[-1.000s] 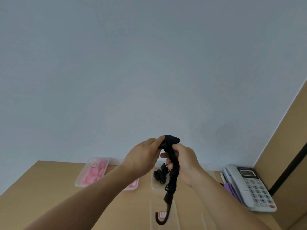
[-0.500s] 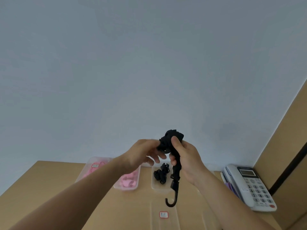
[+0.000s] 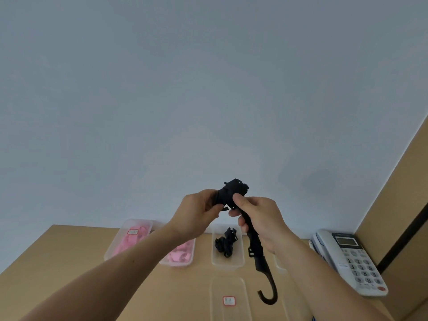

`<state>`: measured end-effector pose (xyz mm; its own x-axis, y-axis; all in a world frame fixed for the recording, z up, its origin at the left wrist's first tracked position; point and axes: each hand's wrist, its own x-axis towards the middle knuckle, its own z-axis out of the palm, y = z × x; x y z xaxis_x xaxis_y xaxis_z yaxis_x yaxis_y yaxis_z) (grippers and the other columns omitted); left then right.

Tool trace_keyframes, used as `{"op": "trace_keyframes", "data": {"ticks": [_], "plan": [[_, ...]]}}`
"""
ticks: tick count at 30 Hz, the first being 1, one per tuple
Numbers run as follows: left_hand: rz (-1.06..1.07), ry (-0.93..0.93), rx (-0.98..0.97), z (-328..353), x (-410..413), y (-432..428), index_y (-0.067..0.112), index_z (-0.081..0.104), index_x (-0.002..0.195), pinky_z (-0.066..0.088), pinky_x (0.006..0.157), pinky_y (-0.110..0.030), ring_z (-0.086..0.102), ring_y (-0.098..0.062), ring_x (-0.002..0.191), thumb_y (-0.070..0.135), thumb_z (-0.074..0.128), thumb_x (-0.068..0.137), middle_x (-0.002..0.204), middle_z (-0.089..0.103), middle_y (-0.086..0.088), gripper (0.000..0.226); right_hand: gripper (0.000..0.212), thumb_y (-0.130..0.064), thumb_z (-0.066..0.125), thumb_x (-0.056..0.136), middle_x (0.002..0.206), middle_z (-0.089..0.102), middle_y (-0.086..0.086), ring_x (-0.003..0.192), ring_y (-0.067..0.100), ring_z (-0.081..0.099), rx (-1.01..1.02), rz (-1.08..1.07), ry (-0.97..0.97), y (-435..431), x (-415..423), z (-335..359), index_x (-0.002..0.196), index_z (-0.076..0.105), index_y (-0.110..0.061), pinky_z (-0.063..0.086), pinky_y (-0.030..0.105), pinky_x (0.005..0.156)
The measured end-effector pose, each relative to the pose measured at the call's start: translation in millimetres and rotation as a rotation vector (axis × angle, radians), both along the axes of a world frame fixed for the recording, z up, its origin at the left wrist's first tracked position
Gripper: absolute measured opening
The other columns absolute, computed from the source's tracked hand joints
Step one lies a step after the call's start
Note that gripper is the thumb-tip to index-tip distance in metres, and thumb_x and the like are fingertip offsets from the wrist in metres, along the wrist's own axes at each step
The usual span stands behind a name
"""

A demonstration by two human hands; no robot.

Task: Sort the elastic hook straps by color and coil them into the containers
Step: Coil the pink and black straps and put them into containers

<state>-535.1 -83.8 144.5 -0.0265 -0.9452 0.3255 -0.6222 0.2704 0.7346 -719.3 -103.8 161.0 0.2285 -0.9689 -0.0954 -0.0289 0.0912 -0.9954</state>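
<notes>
One black strap (image 3: 233, 193) is bunched in the air between our hands, above the table (image 3: 69, 256); they hide much of the coil, so its turns are hard to make out. Our left hand (image 3: 196, 214) curls round the bundle; our right hand (image 3: 259, 218) pinches it, thumb on top, the hooked tail (image 3: 260, 261) dangling beneath.

Bare forearms (image 3: 129, 258), left hand (image 3: 196, 215), right hand (image 3: 262, 222)
</notes>
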Motion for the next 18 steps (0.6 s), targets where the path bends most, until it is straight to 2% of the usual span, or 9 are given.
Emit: {"op": "trace_keyframes", "data": {"ticks": [1,3,6,9,10,12,14,16,18], "plan": [[0.031,-0.040,-0.037,-1.3,-1.0,-0.2,0.020,0.066,0.106,0.054,0.071,-0.036,0.066,-0.016,0.072,0.017,0.059,0.093,0.079,0.072,-0.001,0.015,0.028,-0.028,0.068,0.091,0.079,0.074,0.012,0.049,0.014,0.053,-0.007,-0.004,-0.017,-0.1,1.2,0.9,0.087,0.074,-0.001,0.046,0.024,0.049],[0.085,-0.084,-0.114,-2.6,-4.8,-0.9,0.022,0.064,0.100,0.048,0.059,-0.027,0.056,-0.010,0.059,0.018,0.057,0.093,0.067,0.064,0.005,0.010,0.021,-0.020,0.066,0.092,0.081,0.074,0.014,0.052,0.015,0.055,-0.025,-0.009,-0.056,0.3,4.8,2.2,0.085,0.074,-0.001,0.048,0.025,0.053],[0.179,-0.116,-0.210,-1.3,-12.6,-4.5,0.023,0.063,0.099,0.037,0.051,-0.018,0.050,-0.007,0.052,0.022,0.057,0.094,0.059,0.056,0.010,0.008,0.026,-0.020,0.061,0.094,0.079,0.074,0.013,0.052,0.015,0.059,-0.075,-0.087,-0.046,2.2,15.1,3.3,0.080,0.074,-0.003,0.051,0.023,0.053],[0.240,-0.340,-0.350,1.4,-19.2,-8.6,0.011,0.063,0.091,0.036,0.046,-0.026,0.048,-0.017,0.049,0.018,0.061,0.091,0.058,0.056,0.004,0.006,0.028,-0.020,0.056,0.094,0.086,0.073,0.013,0.053,0.017,0.065,-0.076,-0.146,-0.021,4.5,26.2,1.4,0.082,0.072,0.000,0.050,0.024,0.051],[0.248,-0.433,-0.439,1.5,-19.3,-9.4,0.008,0.063,0.085,0.032,0.043,-0.028,0.043,-0.019,0.046,0.012,0.068,0.085,0.054,0.054,0.002,0.006,0.027,-0.019,0.055,0.093,0.089,0.072,0.014,0.055,0.019,0.066,-0.054,-0.147,-0.030,4.6,27.9,0.8,0.084,0.071,0.001,0.050,0.027,0.054],[0.239,-0.610,-0.606,0.4,-17.6,-8.6,0.006,0.062,0.075,0.020,0.040,-0.025,0.029,-0.017,0.044,0.000,0.081,0.065,0.047,0.045,0.001,0.022,0.027,-0.018,0.053,0.091,0.096,0.071,0.017,0.059,0.022,0.067,0.001,-0.131,-0.050,4.6,28.9,-0.7,0.091,0.070,0.003,0.048,0.033,0.060],[0.210,-0.733,-0.711,-5.3,-12.9,-10.6,0.003,0.068,0.085,0.019,0.042,-0.024,0.029,-0.016,0.047,-0.004,0.083,0.056,0.051,0.045,0.001,0.033,0.031,-0.021,0.053,0.091,0.102,0.071,0.019,0.066,0.026,0.069,0.063,-0.100,-0.099,4.2,27.3,-3.2,0.099,0.070,0.003,0.045,0.035,0.063],[0.175,-0.784,-0.770,-11.4,-7.2,-13.1,-0.001,0.071,0.103,0.026,0.042,-0.024,0.041,-0.018,0.049,-0.004,0.080,0.058,0.061,0.054,0.001,0.046,0.038,-0.036,0.057,0.092,0.104,0.072,0.019,0.074,0.031,0.069,0.131,-0.041,-0.181,3.9,24.9,-4.3,0.102,0.073,-0.002,0.044,0.036,0.064],[0.117,-0.784,-0.798,-14.3,-5.0,-12.2,-0.001,0.069,0.114,0.036,0.043,-0.026,0.049,-0.020,0.054,-0.003,0.076,0.065,0.074,0.065,0.000,0.050,0.046,-0.050,0.060,0.090,0.097,0.075,0.016,0.073,0.029,0.068,0.158,-0.017,-0.182,4.3,23.8,-5.3,0.099,0.075,-0.008,0.043,0.034,0.064]]}}
